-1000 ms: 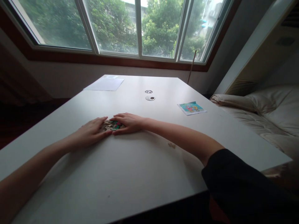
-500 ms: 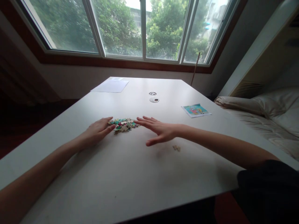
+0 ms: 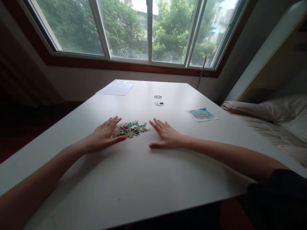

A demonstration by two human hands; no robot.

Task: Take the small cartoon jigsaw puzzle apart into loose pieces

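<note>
A heap of small jigsaw puzzle pieces, some coloured green and red and some plain beige, lies on the white table. My left hand is at the heap's left side, fingers stretched and thumb apart, partly covering the nearest pieces. Whether it touches them I cannot tell. To the right of the heap, a small gap away, my right hand has its fingers spread low over the tabletop. Neither hand holds anything.
A colourful cartoon picture sheet lies to the right. Farther back are two round fittings, the nearer being a grey disc. White paper rests at the far left corner. A padded beige seat stands beyond the right edge.
My right hand has drawn back slightly from the heap, and the loose pieces near its wrist no longer show. My left hand has shifted right against the heap. The view has moved slightly.
</note>
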